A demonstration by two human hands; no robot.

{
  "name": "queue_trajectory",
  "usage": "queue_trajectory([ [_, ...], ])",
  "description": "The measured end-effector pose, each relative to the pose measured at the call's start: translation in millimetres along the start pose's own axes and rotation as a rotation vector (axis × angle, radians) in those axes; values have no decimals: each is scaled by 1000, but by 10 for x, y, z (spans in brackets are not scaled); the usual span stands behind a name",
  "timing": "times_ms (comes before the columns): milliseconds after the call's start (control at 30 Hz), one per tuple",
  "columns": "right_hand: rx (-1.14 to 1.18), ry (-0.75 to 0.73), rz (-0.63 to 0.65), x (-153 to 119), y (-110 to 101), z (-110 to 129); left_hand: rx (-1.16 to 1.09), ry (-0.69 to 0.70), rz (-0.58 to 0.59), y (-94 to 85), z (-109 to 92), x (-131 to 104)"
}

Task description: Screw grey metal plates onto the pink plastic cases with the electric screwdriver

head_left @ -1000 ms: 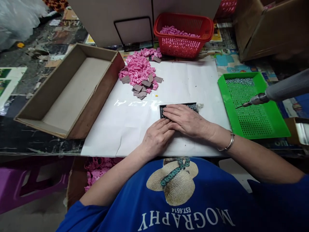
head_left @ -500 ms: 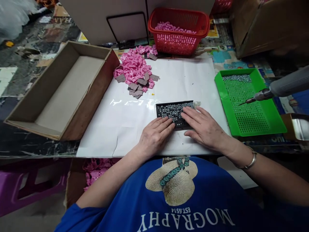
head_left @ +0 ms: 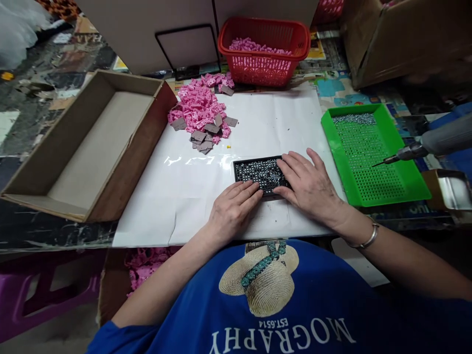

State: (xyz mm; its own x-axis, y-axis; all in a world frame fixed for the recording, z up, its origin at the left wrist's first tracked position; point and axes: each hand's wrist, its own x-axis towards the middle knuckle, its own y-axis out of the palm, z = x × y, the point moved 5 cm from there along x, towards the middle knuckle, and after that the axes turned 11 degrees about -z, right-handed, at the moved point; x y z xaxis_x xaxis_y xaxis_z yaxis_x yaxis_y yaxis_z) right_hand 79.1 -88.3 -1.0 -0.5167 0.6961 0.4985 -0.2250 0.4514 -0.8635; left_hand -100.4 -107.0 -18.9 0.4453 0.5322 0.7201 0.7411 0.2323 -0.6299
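A small black perforated tray [head_left: 245,169] lies on the white sheet in front of me. Short metal screws [head_left: 271,175] are scattered over its right half, and many of its holes show shiny dots. Along the tray's near left edge my left hand [head_left: 234,206] rests palm down, its fingers stretched out and touching the rim. My right hand [head_left: 311,187] lies over the tray's right end with spread fingers, the fingertips among the screws and the thumb at the near edge. The right palm hides that end of the tray.
Pink plastic parts [head_left: 199,105] and grey plates [head_left: 202,140] are heaped behind. A red basket [head_left: 263,69] holds more pink pieces. At the right, an electric screwdriver [head_left: 438,142] hangs over a green tray [head_left: 416,184] of screws. An open cardboard box [head_left: 129,162] stands left.
My right hand has shifted, its thumb now touching the tray's near edge. The loose screws lie in a different spread, more toward the middle. My left hand stays at the rim.
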Motion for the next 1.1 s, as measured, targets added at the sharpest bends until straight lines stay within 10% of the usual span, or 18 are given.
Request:
queue_trajectory([
  [1100,193,288,26,-47,68,-299,0,14,5,5,0,0],
])
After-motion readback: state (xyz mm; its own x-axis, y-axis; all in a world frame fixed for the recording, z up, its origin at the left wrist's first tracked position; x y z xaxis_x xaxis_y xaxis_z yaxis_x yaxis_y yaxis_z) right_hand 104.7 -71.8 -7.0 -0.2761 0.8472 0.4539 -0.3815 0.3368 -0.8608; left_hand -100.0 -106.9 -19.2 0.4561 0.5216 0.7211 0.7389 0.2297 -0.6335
